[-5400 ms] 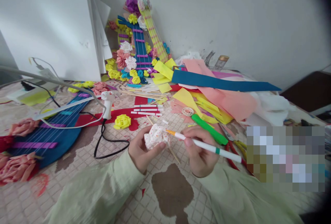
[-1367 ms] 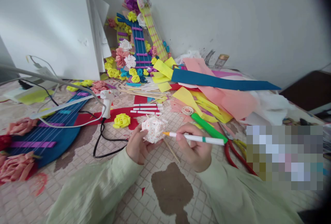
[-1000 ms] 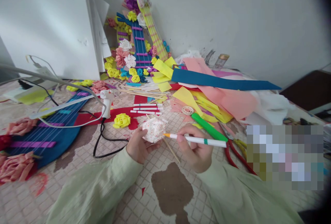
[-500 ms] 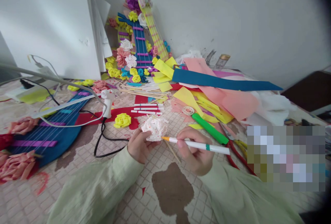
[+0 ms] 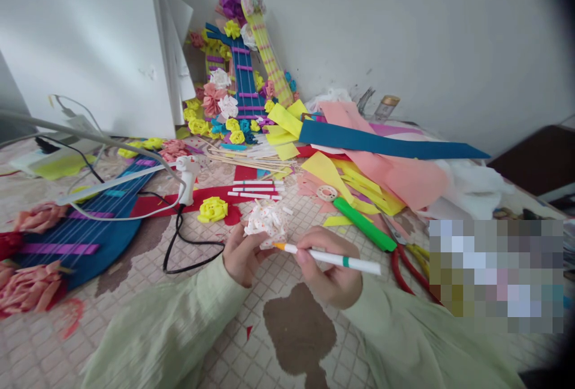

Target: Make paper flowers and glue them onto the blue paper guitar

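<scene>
My left hand is closed around the lower left side of a white paper flower speckled with small orange dots. In my right hand is a white marker with a green band, gripped like a pen. Its orange tip points left and meets, or nearly meets, the flower's lower right petals. Just beyond the flower, several white markers lie side by side on red paper. A yellow paper flower sits left of the white one.
A white glue gun stands at left with its black cord looping forward. Beside it lies a blue paper guitar. Decorated guitars lean on the back wall. To the right are a green utility knife, scissors and crepe paper strips.
My right hand and the marker have shifted a little left. The white flower has turned slightly in my left hand, showing more orange dots on its right side.
</scene>
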`<action>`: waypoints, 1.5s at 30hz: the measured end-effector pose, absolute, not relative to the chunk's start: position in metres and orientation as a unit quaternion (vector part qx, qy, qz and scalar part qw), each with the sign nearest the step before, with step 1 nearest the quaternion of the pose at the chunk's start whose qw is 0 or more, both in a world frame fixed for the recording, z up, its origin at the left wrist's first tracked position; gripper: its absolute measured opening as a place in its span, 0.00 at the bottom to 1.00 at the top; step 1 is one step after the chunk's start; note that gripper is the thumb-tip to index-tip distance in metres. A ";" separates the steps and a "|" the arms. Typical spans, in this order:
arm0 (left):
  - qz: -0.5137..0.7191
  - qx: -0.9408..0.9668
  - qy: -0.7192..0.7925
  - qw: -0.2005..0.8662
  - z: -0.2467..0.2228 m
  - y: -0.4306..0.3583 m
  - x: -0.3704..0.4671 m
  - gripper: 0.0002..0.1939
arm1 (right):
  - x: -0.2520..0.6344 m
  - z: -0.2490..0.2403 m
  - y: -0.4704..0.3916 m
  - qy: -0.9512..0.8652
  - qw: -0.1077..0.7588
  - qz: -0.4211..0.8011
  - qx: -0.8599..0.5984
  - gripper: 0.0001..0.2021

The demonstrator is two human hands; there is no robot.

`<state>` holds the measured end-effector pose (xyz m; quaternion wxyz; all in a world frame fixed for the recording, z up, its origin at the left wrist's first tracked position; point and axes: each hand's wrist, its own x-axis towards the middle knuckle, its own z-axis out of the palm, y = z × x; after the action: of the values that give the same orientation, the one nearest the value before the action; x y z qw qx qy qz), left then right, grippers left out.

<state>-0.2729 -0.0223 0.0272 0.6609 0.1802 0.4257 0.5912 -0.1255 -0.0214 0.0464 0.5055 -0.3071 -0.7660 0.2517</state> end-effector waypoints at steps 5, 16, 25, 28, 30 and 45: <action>0.596 0.189 0.423 0.656 0.027 -0.023 -0.271 0.13 | -0.126 0.045 -0.022 -0.767 0.503 0.261 -0.300 0.06; 0.414 0.474 0.484 0.608 0.015 -0.025 -0.277 0.10 | -0.115 0.045 0.007 -0.544 0.721 0.277 -0.328 0.02; 0.434 0.653 0.562 0.264 0.025 -0.016 -0.295 0.09 | -0.108 0.046 0.021 -0.476 0.732 0.317 -0.371 0.04; 0.426 0.668 0.564 0.233 0.032 -0.009 -0.296 0.07 | -0.105 0.049 0.023 -0.464 0.744 0.321 -0.359 0.04; 0.415 0.689 0.552 0.220 0.036 -0.001 -0.294 0.08 | -0.103 0.051 0.024 -0.460 0.750 0.323 -0.349 0.04; 0.329 0.814 0.434 0.202 0.042 0.063 -0.268 0.02 | -0.090 0.052 0.035 -0.441 0.727 0.376 -0.369 0.06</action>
<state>-0.2685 0.0626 0.0424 0.2017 0.8140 0.4344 0.3286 -0.0896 0.0347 0.0521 0.7269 -0.3691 -0.4407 0.3757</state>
